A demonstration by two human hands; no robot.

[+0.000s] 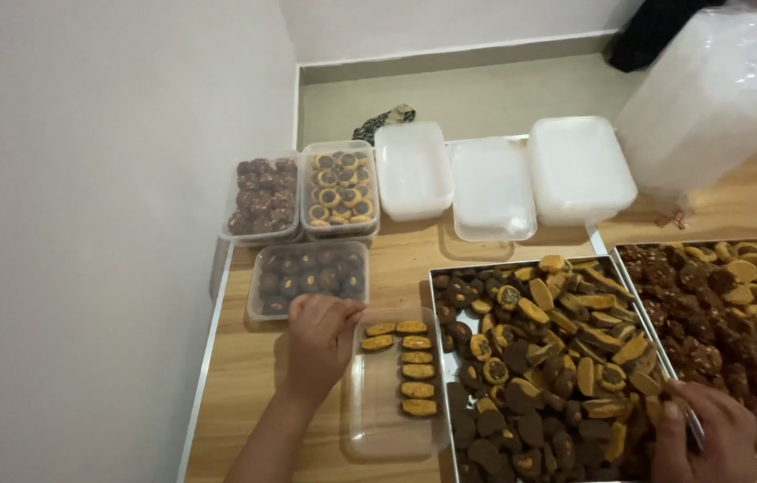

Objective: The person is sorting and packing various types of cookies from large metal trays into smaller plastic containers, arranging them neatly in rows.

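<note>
Left hand (320, 344) resting on clear container (393, 386) near counter's (244, 394) left edge, fingers apart. Right hand (709, 438) over cookie tray (544, 371) at front edge, fingers seemingly pinched on something thin.

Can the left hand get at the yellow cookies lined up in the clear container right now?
Probably yes. The left hand rests at the open clear container's upper left corner, and the yellow cookies lie uncovered just beside it with nothing between.
</note>
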